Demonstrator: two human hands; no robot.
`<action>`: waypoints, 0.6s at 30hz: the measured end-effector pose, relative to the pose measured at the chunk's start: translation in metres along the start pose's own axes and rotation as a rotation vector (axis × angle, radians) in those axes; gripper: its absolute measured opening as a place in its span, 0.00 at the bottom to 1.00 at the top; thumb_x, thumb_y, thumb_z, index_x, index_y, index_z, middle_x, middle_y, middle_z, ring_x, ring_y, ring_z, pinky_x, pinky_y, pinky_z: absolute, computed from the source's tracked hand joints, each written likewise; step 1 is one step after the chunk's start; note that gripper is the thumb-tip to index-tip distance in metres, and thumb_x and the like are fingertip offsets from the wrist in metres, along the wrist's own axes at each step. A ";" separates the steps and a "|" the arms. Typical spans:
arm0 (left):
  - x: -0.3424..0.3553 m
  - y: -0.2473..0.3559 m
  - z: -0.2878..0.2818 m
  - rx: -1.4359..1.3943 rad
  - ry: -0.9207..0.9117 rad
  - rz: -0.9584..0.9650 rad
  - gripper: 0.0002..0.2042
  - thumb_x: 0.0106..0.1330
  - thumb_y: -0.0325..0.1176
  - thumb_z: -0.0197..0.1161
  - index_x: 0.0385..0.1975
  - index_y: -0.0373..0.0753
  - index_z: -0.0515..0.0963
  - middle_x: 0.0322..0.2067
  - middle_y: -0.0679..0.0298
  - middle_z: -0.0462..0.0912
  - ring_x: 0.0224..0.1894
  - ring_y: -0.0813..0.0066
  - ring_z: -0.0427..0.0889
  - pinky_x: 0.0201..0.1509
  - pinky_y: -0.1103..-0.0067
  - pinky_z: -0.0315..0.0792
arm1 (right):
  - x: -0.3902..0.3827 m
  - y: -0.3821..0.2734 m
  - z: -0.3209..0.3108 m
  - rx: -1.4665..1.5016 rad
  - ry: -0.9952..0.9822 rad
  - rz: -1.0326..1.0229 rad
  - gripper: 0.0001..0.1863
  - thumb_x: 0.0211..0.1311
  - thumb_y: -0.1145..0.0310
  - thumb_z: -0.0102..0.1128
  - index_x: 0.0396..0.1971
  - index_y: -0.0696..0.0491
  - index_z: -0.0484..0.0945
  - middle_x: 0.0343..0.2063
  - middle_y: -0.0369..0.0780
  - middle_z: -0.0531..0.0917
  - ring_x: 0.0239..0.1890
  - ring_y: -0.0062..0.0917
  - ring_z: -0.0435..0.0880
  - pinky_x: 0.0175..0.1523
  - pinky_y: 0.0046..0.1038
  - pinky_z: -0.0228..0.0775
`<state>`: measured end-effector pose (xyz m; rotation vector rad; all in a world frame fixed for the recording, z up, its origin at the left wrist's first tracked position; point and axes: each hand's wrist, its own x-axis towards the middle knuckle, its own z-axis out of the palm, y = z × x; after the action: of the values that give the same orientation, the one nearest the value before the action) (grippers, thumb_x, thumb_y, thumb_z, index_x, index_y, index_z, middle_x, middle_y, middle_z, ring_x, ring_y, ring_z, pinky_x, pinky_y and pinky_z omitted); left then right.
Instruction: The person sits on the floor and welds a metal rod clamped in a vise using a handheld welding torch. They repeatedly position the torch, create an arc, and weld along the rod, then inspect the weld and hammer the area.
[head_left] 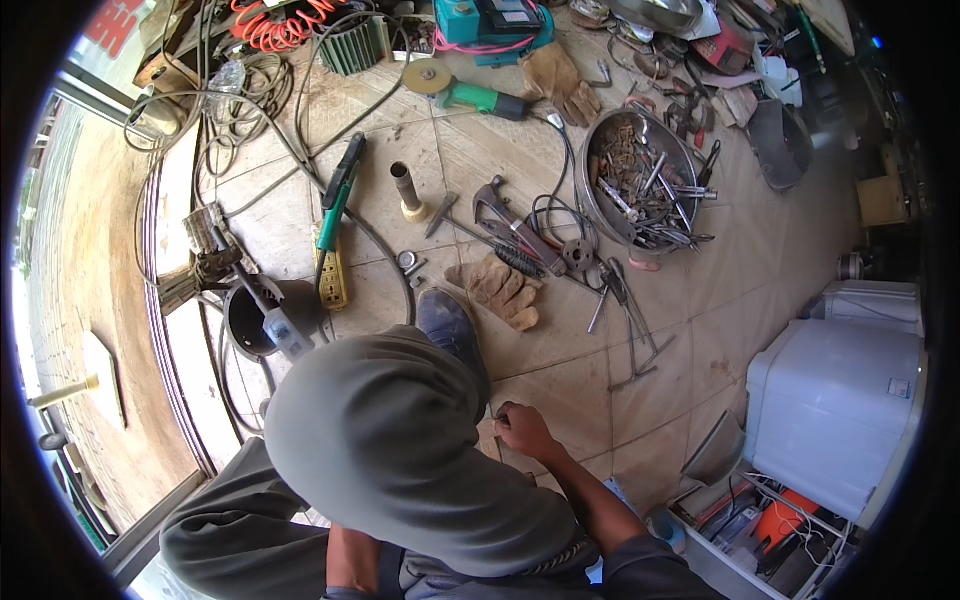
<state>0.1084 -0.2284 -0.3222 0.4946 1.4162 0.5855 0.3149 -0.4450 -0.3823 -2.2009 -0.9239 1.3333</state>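
My right hand [525,430] is closed beside my raised knee in grey trousers [390,430]. A small dark tip shows at its fingers, but I cannot make out what it holds. My left forearm [352,558] passes behind the bent leg, so the left hand is hidden. Ahead of the knee is my dark blue shoe [450,325], with a worn tan work glove [497,290] just beyond it. A metal pipe on a round base [407,195] stands upright farther off, near a hammer [440,215]. T-handled wrenches [632,345] lie to the right of the glove.
A round metal basin [590,180] full of tools and scrap sits at the far right. An angle grinder [470,98], a green-handled welding clamp [340,190], a yellow power strip [333,275] and cables lie about. A white cabinet [830,400] stands at right, a black bucket [245,320] at left.
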 end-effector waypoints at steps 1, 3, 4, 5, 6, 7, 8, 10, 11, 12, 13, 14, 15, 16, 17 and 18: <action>-0.001 -0.001 0.001 0.008 0.002 -0.005 0.18 0.72 0.48 0.58 0.23 0.48 0.64 0.15 0.76 0.59 0.14 0.85 0.57 0.18 0.81 0.52 | 0.004 0.003 0.003 -0.006 0.040 0.002 0.12 0.56 0.65 0.62 0.33 0.59 0.81 0.31 0.53 0.84 0.37 0.50 0.83 0.43 0.45 0.74; -0.004 0.001 -0.001 0.022 0.007 -0.020 0.18 0.72 0.48 0.58 0.23 0.48 0.64 0.15 0.76 0.59 0.14 0.85 0.57 0.18 0.81 0.52 | 0.017 0.008 0.002 -0.025 0.118 0.005 0.12 0.57 0.65 0.62 0.32 0.59 0.81 0.28 0.52 0.83 0.35 0.50 0.83 0.41 0.45 0.74; -0.005 0.005 -0.003 0.022 0.023 -0.018 0.18 0.72 0.48 0.58 0.23 0.48 0.64 0.15 0.76 0.59 0.14 0.85 0.57 0.18 0.81 0.52 | 0.029 0.005 -0.001 -0.048 0.155 0.017 0.12 0.57 0.65 0.61 0.32 0.59 0.80 0.29 0.53 0.83 0.35 0.50 0.83 0.41 0.45 0.74; -0.006 0.005 -0.003 0.022 0.024 -0.022 0.18 0.72 0.48 0.58 0.23 0.48 0.64 0.15 0.76 0.59 0.14 0.85 0.57 0.18 0.82 0.52 | 0.042 0.002 -0.008 -0.077 0.204 0.041 0.11 0.57 0.65 0.61 0.32 0.59 0.80 0.29 0.53 0.83 0.36 0.50 0.83 0.42 0.45 0.74; -0.004 0.005 -0.001 0.026 0.021 -0.024 0.18 0.72 0.48 0.58 0.23 0.48 0.64 0.15 0.76 0.59 0.14 0.85 0.57 0.18 0.82 0.52 | 0.056 0.001 -0.017 -0.106 0.253 0.065 0.11 0.57 0.65 0.61 0.33 0.59 0.79 0.29 0.53 0.83 0.36 0.50 0.83 0.42 0.46 0.73; -0.004 0.006 -0.002 0.023 0.029 -0.028 0.18 0.72 0.48 0.58 0.23 0.48 0.64 0.15 0.76 0.59 0.14 0.85 0.57 0.18 0.82 0.52 | 0.069 -0.001 -0.027 -0.100 0.327 0.044 0.11 0.58 0.66 0.61 0.34 0.59 0.78 0.31 0.53 0.83 0.37 0.50 0.83 0.42 0.47 0.73; -0.004 0.007 -0.002 0.026 0.029 -0.028 0.18 0.72 0.48 0.58 0.23 0.48 0.64 0.15 0.76 0.59 0.14 0.85 0.57 0.18 0.82 0.52 | 0.084 -0.004 -0.038 -0.092 0.400 0.019 0.11 0.59 0.66 0.62 0.36 0.58 0.76 0.33 0.52 0.83 0.37 0.51 0.82 0.43 0.48 0.73; -0.004 0.008 0.000 0.032 0.034 -0.027 0.18 0.72 0.48 0.58 0.23 0.48 0.64 0.15 0.76 0.59 0.14 0.85 0.57 0.17 0.82 0.52 | 0.106 -0.018 -0.066 -0.069 0.491 0.084 0.11 0.60 0.67 0.61 0.35 0.59 0.76 0.35 0.53 0.83 0.38 0.52 0.82 0.44 0.49 0.73; -0.003 0.009 0.001 0.034 0.037 -0.028 0.18 0.72 0.48 0.58 0.23 0.48 0.64 0.15 0.77 0.59 0.14 0.85 0.57 0.17 0.82 0.51 | 0.118 -0.019 -0.074 -0.079 0.517 0.089 0.11 0.60 0.67 0.61 0.36 0.59 0.76 0.34 0.53 0.83 0.38 0.52 0.82 0.44 0.48 0.73; -0.001 0.007 0.005 0.035 0.021 -0.036 0.18 0.72 0.47 0.58 0.23 0.48 0.64 0.15 0.77 0.59 0.14 0.85 0.57 0.17 0.82 0.51 | 0.126 -0.014 -0.085 -0.098 0.558 0.106 0.11 0.60 0.67 0.61 0.36 0.60 0.76 0.34 0.54 0.83 0.39 0.52 0.82 0.44 0.48 0.73; 0.001 0.005 0.007 0.038 0.010 -0.046 0.18 0.72 0.47 0.58 0.23 0.48 0.64 0.15 0.77 0.59 0.14 0.85 0.57 0.17 0.82 0.51 | 0.129 -0.009 -0.093 -0.117 0.600 0.125 0.12 0.60 0.67 0.62 0.37 0.60 0.76 0.34 0.54 0.83 0.39 0.53 0.82 0.44 0.48 0.73; 0.001 0.006 0.005 0.035 0.019 -0.043 0.18 0.72 0.47 0.58 0.23 0.48 0.64 0.15 0.77 0.59 0.14 0.85 0.57 0.17 0.82 0.51 | 0.135 -0.010 -0.095 -0.110 0.553 0.143 0.12 0.59 0.67 0.62 0.38 0.61 0.76 0.34 0.54 0.83 0.40 0.52 0.83 0.45 0.47 0.74; 0.000 0.008 0.004 0.039 0.027 -0.043 0.18 0.72 0.47 0.58 0.23 0.48 0.64 0.15 0.77 0.59 0.14 0.85 0.57 0.17 0.82 0.51 | 0.140 -0.011 -0.095 -0.103 0.507 0.163 0.13 0.58 0.68 0.62 0.38 0.61 0.77 0.35 0.55 0.84 0.41 0.52 0.83 0.45 0.47 0.74; 0.000 0.007 0.006 0.033 0.026 -0.044 0.18 0.72 0.47 0.58 0.23 0.48 0.64 0.15 0.77 0.59 0.14 0.86 0.57 0.17 0.82 0.51 | 0.142 -0.010 -0.098 -0.095 0.462 0.184 0.14 0.57 0.68 0.62 0.39 0.61 0.77 0.35 0.55 0.84 0.41 0.52 0.83 0.45 0.46 0.74; 0.000 0.007 0.007 0.034 0.031 -0.044 0.18 0.72 0.47 0.58 0.23 0.47 0.64 0.15 0.77 0.59 0.14 0.86 0.56 0.17 0.82 0.51 | 0.142 -0.007 -0.095 -0.090 0.416 0.141 0.14 0.57 0.69 0.62 0.40 0.62 0.77 0.34 0.55 0.84 0.41 0.52 0.83 0.45 0.46 0.74; 0.000 0.006 0.009 0.034 0.032 -0.045 0.18 0.72 0.47 0.58 0.23 0.47 0.64 0.15 0.77 0.59 0.14 0.86 0.56 0.17 0.82 0.51 | 0.137 -0.004 -0.091 -0.086 0.370 0.099 0.14 0.57 0.70 0.61 0.40 0.62 0.77 0.34 0.54 0.84 0.41 0.51 0.84 0.45 0.45 0.75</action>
<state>0.1166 -0.2232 -0.3173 0.4815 1.4661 0.5357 0.4390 -0.3443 -0.4226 -2.4732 -0.7515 0.8919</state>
